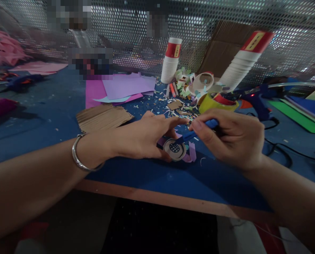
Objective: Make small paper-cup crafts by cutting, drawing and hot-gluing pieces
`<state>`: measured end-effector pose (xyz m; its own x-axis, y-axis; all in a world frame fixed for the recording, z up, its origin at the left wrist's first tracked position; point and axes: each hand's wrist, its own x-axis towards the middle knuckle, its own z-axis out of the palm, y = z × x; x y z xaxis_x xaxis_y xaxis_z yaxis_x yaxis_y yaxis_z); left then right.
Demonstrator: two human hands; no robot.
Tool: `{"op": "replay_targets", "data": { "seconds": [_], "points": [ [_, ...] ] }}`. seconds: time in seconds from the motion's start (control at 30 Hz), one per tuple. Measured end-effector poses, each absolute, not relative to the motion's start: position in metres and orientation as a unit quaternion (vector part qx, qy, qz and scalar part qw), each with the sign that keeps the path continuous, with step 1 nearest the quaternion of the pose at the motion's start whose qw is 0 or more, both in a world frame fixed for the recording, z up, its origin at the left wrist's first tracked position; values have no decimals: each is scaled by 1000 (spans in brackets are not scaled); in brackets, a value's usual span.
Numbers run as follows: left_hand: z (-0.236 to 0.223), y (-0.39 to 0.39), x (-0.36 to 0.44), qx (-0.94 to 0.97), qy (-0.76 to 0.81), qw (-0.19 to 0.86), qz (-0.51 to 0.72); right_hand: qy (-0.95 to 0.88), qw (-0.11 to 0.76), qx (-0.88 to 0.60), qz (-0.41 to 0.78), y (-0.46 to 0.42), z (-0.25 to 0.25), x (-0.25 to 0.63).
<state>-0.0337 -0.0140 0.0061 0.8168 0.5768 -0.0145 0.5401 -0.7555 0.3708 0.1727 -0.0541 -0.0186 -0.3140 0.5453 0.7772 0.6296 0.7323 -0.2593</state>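
My left hand (pixel 147 135), with a silver bangle on its wrist, steadies a paper cup base (pixel 168 152) between thumb and fingers. This small round white piece has a raised rim and a dark blue grid drawn inside a circle on it. In my right hand (pixel 233 137) is a blue marker (pixel 188 137), held like a pen and slanting down to the left. Its tip is at the upper edge of the grid; whether it touches cannot be told. Purple paper strips (pixel 192 152) with curled ends lie at the base's right side, on the blue table.
Cardboard (pixel 103 118) and purple paper sheets (pixel 129 86) lie to the left. Paper scraps, a yellow tape roll (pixel 218 104) and stacked paper cups (pixel 170 61) stand behind. A glue gun (pixel 262 102) with cables is at right. A perforated metal screen (pixel 131 35) closes the back.
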Motion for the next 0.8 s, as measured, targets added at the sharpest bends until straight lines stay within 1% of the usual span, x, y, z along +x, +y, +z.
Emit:
{"op": "replay_targets", "data": {
  "seconds": [0.13, 0.43, 0.8],
  "points": [
    [5, -13, -34, 937, 293, 180, 58, -802, 475, -359, -37, -56, -18, 171],
    [2, -14, -35, 939, 294, 163, 77, -811, 477, -337, -25, -56, -17, 168],
    [10, -18, -33, 940, 290, 168, 61, -826, 458, -328, -23, -55, -15, 169]
  ]
}}
